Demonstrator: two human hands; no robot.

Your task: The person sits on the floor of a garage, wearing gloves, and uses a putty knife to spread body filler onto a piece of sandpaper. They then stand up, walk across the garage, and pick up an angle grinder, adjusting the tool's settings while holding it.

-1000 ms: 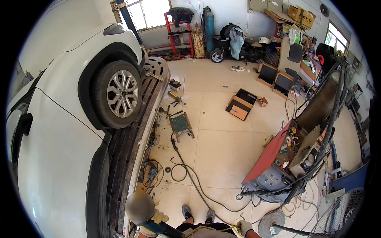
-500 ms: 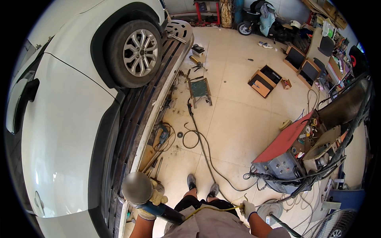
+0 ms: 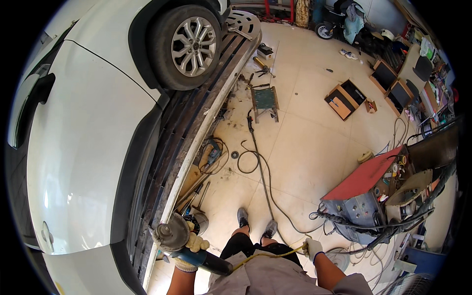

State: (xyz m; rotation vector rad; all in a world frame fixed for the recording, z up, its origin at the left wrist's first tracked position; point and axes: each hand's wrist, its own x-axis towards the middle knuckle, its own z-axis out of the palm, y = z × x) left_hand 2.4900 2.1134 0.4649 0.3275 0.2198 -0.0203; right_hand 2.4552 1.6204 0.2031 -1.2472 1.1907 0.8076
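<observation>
My left hand (image 3: 194, 242), in a knitted work glove, is closed around an angle grinder (image 3: 209, 262) with a blue-green and black body. Its round grey disc and guard (image 3: 172, 233) face up, next to the lift ramp's pale edge (image 3: 192, 148). A yellow power cord (image 3: 269, 254) runs from the grinder's rear end across my body. My right hand (image 3: 311, 249), also gloved, is closed on that cord on the right. Whether the disc turns, I cannot tell.
A white car (image 3: 83, 147) stands on the ramp at left. On the floor lie a corded power drill (image 3: 212, 153), a black cable (image 3: 265, 184) and a small green stool (image 3: 265, 100). At right stands a red-lidded machine (image 3: 366, 172); open boxes (image 3: 345, 99) lie beyond.
My view has shifted, so the car, floor items and machine sit further right and higher. The disc, smeared before, now shows sharper. Both hands keep their hold on the grinder and cord.
</observation>
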